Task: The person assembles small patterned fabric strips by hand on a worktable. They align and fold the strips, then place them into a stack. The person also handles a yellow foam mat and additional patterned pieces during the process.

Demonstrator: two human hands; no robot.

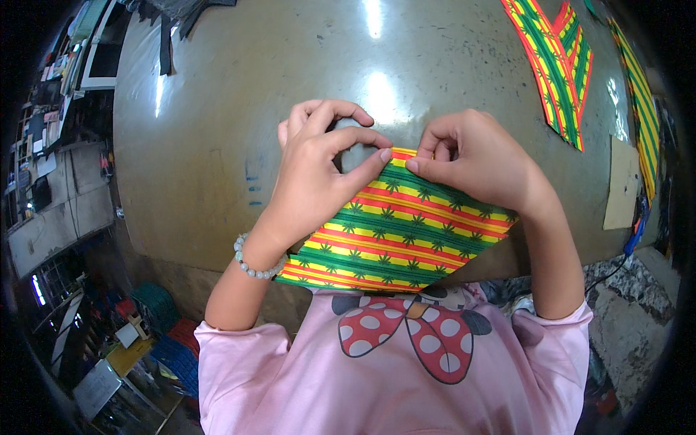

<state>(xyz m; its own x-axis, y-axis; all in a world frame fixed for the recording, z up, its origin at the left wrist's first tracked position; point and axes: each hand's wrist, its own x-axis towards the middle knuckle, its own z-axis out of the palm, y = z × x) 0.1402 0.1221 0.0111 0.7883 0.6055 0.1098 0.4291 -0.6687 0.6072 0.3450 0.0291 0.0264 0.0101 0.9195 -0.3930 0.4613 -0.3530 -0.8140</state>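
Note:
A piece of printed fabric point(406, 239), striped in green, yellow and red with dark leaf shapes, hangs from my fingers over the near side of the table. Its upper edge is pinched between thumb and index finger of my left hand point(308, 156), whose wrist carries a beaded bracelet. Close beside, my right hand point(482, 159) pinches the same edge, its other fingers curled in. A smooth grey rounded object point(353, 156) shows in the curve of my left hand; I cannot tell whether the hand holds it or it rests on the table.
The shiny brownish table point(196, 138) spreads in front of me. More patterned fabric pieces point(554, 76) lie at the far right, near a striped strip point(638, 109) and a tan card point(621, 185). Black cloth point(181, 14) lies at the far left. Stacked crates point(156, 312) stand left below.

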